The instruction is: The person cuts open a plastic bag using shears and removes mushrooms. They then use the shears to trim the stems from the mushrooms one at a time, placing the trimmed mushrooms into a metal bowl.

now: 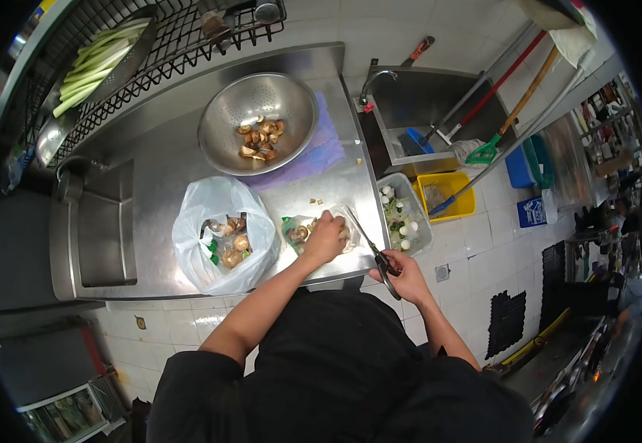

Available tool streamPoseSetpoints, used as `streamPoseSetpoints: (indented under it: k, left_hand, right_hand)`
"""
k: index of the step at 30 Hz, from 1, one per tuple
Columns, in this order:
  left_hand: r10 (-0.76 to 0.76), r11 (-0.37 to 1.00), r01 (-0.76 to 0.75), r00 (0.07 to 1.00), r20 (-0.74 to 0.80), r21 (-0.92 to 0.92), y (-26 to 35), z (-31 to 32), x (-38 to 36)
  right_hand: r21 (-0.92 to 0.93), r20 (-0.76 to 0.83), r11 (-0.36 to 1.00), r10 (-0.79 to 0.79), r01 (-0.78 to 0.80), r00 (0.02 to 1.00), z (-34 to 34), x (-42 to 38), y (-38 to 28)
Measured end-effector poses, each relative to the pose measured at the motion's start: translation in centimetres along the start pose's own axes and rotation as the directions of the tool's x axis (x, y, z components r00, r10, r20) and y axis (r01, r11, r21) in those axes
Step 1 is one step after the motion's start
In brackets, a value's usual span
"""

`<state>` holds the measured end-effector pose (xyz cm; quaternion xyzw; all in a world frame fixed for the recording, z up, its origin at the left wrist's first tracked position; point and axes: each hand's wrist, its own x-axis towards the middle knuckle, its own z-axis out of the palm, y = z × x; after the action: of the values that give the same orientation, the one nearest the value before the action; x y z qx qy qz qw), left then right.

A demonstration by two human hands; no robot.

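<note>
My right hand (404, 276) grips black-handled scissors (384, 267), their long blades pointing up and left over the counter edge. My left hand (325, 238) is curled down over a small clear plastic bag (291, 230) of mushrooms; what its fingertips hold is hidden. To its left stands a large white plastic bag (188, 221), open at the top, with brown mushrooms (232, 256) and green-printed packs inside. Behind my hands, a steel colander (214, 140) contains cut mushrooms (260, 139). A few small mushroom scraps (316, 201) lie on the steel counter (162, 203).
Below the counter's right edge, a clear bin (426, 240) holds trimmings beside a yellow bucket (463, 193). A purple cloth (319, 151) lies under the colander. Sinks flank the counter: one left (107, 275), one right (450, 85). Leeks (103, 65) rest on the upper rack.
</note>
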<state>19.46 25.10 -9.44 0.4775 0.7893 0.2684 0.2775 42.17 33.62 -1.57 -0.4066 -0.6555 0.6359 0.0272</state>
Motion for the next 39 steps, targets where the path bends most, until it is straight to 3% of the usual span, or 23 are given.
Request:
streamPoseSetpoints:
  k: [1, 3, 5, 6, 7, 8, 11, 15, 17, 18, 19, 20, 22, 24, 25, 27, 28, 30, 32, 35, 36, 38, 39]
  left_hand:
    - [0.001, 1.0, -0.001, 1.0, 0.003, 0.002, -0.3, -0.5, -0.1]
    - [-0.04, 0.989, 0.009, 0.977, -0.211, -0.148, -1.3, -2.1, -0.7]
    - [-0.125, 0.969, 0.09, 0.982, -0.142, -0.228, -2.2, -3.9, -0.9]
    - [-0.224, 0.807, 0.191, 0.975, 0.009, -0.559, -2.3, -4.7, -1.2]
    - [-0.26, 0.526, 0.301, 0.948, 0.186, -0.795, -2.3, -5.4, -1.3]
    - [-0.234, 0.525, 0.303, 0.95, 0.208, -0.795, -2.2, -5.9, -1.6]
    - [-0.163, 0.456, 0.254, 0.966, 0.2, -0.853, -1.7, -6.4, -2.6]
    - [-0.122, 0.498, 0.233, 0.973, 0.198, -0.835, -2.0, -6.3, -3.3]
    - [-0.197, 0.391, 0.35, 0.935, 0.294, -0.851, -2.4, -6.5, -3.2]
    - [-0.194, 0.389, 0.352, 0.935, 0.297, -0.851, -2.8, -6.2, -3.1]
    - [-0.234, 0.491, 0.387, 0.922, 0.31, -0.78, -3.0, -5.8, -3.0]
    - [-0.273, 0.584, 0.418, 0.909, 0.316, -0.696, -3.2, -5.5, -2.9]
    - [-0.291, 0.608, 0.437, 0.899, 0.326, -0.663, -3.0, -5.9, -2.6]
    - [-0.307, 0.629, 0.454, 0.891, 0.335, -0.632, -2.4, -6.6, -2.1]
    - [-0.294, 0.672, 0.454, 0.889, 0.353, -0.585, -1.9, -7.1, -1.9]
    - [-0.273, 0.713, 0.448, 0.886, 0.375, -0.539, -2.4, -7.3, -1.8]
    - [-0.258, 0.669, 0.434, 0.897, 0.359, -0.603, -3.2, -7.0, -1.6]
    - [-0.236, 0.617, 0.413, 0.909, 0.343, -0.67, -3.7, -7.1, -1.7]
    - [-0.138, 0.402, 0.316, 0.949, 0.285, -0.86, -3.7, -7.8, -2.5]
    - [-0.032, 0.515, 0.204, 0.975, 0.219, -0.832, -2.8, -9.8, -2.9]
    - [-0.029, 0.518, 0.197, 0.977, 0.213, -0.833, -2.7, -10.1, -2.8]
    - [-0.091, 0.555, 0.059, 0.996, 0.01, -0.83, -2.7, -11.2, -2.1]
    - [-0.093, 0.564, 0.048, 0.996, -0.005, -0.824, -3.2, -12.3, -1.6]
  right_hand:
    - [-0.016, -0.02, 0.999, -0.048, 0.047, 0.999, 0.1, -0.2, 0.1]
    - [-0.027, -0.038, 0.995, -0.094, 0.093, 0.995, 0.2, -0.6, 0.3]
    - [-0.268, -0.053, 0.928, -0.283, 0.259, 0.958, 0.4, -0.9, 0.4]
    - [-0.262, -0.053, 0.93, -0.279, 0.257, 0.959, 0.6, -1.1, 0.1]
    - [-0.376, -0.037, 0.88, -0.328, 0.291, 0.944, 0.8, -1.3, -0.2]
    - [-0.486, -0.018, 0.815, -0.371, 0.316, 0.928, 1.0, -1.6, -0.4]
    - [-0.569, -0.033, 0.773, -0.361, 0.279, 0.932, 2.5, -1.9, -0.1]
    - [-0.687, -0.029, 0.703, -0.279, 0.184, 0.96, 4.0, -2.2, -0.6]
    - [-0.705, -0.009, 0.684, -0.272, 0.187, 0.962, 4.3, -2.3, -0.5]
    - [-0.723, 0.017, 0.662, -0.272, 0.2, 0.962, 4.4, -2.2, -0.5]
    - [-0.724, 0.013, 0.662, -0.269, 0.194, 0.963, 4.4, -2.0, -0.2]
    - [-0.694, 0.023, 0.686, -0.283, 0.219, 0.959, 4.3, -1.6, 0.4]
    - [-0.665, 0.023, 0.708, -0.297, 0.237, 0.955, 4.5, -0.9, 2.6]
    - [-0.504, -0.02, 0.832, -0.28, 0.232, 0.96, 5.2, -0.7, 5.2]
    - [-0.511, -0.025, 0.829, -0.278, 0.227, 0.96, 5.5, -1.3, 3.4]
    - [-0.316, -0.034, 0.942, 0.107, -0.113, 0.994, 6.2, -2.9, 0.1]
    - [-0.221, -0.018, 0.963, 0.156, -0.156, 0.988, 6.2, -3.4, 0.3]
    - [-0.147, -0.025, 0.978, 0.149, -0.151, 0.988, 6.8, -4.0, -0.3]
    - [-0.061, -0.007, 0.994, 0.095, -0.096, 0.995, 7.5, -4.0, 0.6]
    - [0.043, -0.038, 0.999, -0.007, 0.008, 0.999, 10.2, -1.9, -0.3]
    - [0.117, -0.013, 0.993, 0.028, -0.026, 1.0, 11.0, -1.3, -2.3]
    - [0.097, 0.003, 0.995, -0.007, 0.007, 1.0, 11.8, 0.7, -4.9]
    - [0.08, 0.016, 0.996, -0.03, 0.029, 0.999, 12.1, 1.8, -5.9]
